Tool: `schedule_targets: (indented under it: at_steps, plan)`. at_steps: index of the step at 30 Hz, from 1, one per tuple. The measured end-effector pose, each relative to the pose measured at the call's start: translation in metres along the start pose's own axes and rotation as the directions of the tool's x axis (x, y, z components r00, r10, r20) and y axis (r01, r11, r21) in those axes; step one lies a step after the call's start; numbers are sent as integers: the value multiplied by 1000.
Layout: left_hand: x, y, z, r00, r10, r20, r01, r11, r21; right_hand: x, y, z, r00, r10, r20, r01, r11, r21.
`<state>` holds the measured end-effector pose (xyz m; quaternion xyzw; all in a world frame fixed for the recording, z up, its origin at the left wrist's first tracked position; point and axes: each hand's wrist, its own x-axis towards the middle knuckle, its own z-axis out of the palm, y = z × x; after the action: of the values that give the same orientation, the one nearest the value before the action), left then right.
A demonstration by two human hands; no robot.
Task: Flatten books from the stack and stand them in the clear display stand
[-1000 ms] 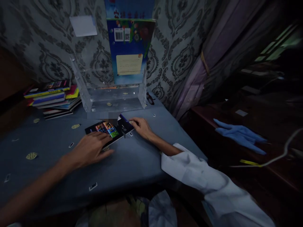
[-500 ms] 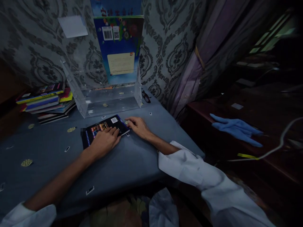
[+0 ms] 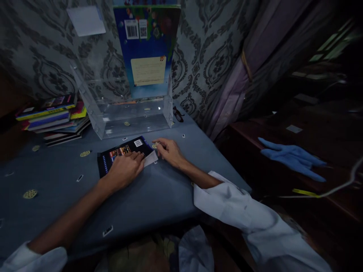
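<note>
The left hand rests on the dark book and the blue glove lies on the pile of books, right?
Not quite: the blue glove lies on the dark reddish surface beside the table, as the head view shows. The left hand does rest on the dark book.

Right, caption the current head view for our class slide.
Left hand on a dark book, right hand near its edge, in front of a clear rack.

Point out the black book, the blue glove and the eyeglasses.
Black book (image 3: 118,152): head view, on the colored pictures of its upward-facing cover.
Blue glove (image 3: 291,155): head view, on the middle of its body.
Eyeglasses (image 3: 178,115): head view, around the middle of the frame.
</note>
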<state>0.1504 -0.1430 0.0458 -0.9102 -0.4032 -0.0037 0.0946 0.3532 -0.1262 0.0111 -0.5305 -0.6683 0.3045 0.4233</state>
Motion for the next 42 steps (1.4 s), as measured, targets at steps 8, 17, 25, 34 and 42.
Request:
schedule_targets:
  at_steps: [8, 17, 25, 34, 42]
  plan:
    - [-5, -48, 5, 991, -128, 40, 131, 989, -73, -9, -13, -5, 902, -20, 431, -7, 998, 62]
    - [-29, -72, -12, 925, -280, 256, 311, 946, -88, 7, 5, -4, 944, -159, 290, 214, 963, -167]
    - [-14, -83, 16, 954, -283, 98, 293, 949, -119, 28, 29, 14, 926, -228, 300, 324, 888, -326]
    - [12, -100, 43, 991, -135, -8, 129, 961, -246, 33, 37, 23, 942, -220, 255, 299, 894, -334]
    - [56, -73, 48, 996, 82, -40, -91, 946, -310, 32, 40, 24, 940, -227, 254, 306, 890, -337]
